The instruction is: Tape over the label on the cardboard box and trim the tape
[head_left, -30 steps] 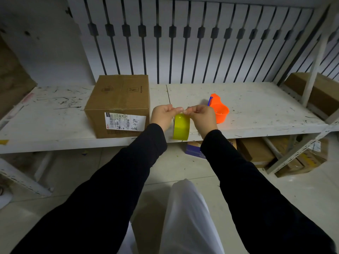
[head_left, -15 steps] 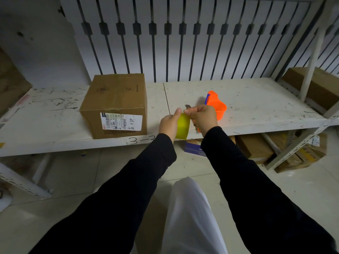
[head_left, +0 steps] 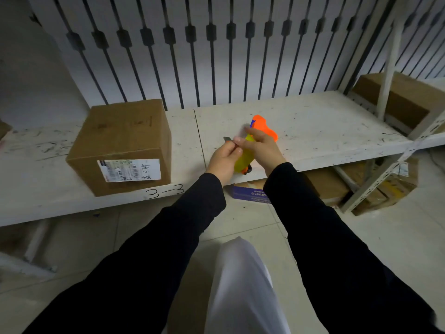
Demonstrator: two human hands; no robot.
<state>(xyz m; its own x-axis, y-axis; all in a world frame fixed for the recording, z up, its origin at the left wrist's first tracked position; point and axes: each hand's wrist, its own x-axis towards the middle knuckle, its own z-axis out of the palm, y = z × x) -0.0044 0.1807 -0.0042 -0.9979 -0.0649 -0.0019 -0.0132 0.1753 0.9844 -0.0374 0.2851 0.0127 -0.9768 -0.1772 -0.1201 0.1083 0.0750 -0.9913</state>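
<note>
Holding, both hands: we have a yellow-green tape roll point(head_left: 243, 158) between the left hand point(head_left: 224, 158) and the right hand point(head_left: 263, 147), above the front edge of the white shelf point(head_left: 313, 131).
Left hand fingers: curled shut; thumb and forefinger pinch what looks like the free end of the tape, with a small grey tab point(head_left: 227, 139) sticking out past the fingertips toward the upper left. We cannot tell whether that tab is tape or part of a cutter.
Right hand fingers: closed over the far side of the roll; how far they wrap is hidden by the hand itself.
Orange dispenser point(head_left: 264, 127): directly behind the right hand; whether it lies on the shelf or is held with the roll we cannot tell.
Cardboard box point(head_left: 122, 145): on the shelf, well apart from both hands, to their left.
Label point(head_left: 129, 169): white, on the box face turned toward us, low on that face; its long axis runs left to right, roughly parallel to the shelf edge; no tape visible on it.
Deciding relation: label lies left of the fingers and a little nearer us; the left hand, which has the loose end, is the nearer one.
Judged step: freeing a length of tape; laying and trimming not yet done.
Judged next need: carry the end leftward and draw the strip along the label's long axis.
Risk, judged: strip folding onto itself across the gap.
</note>
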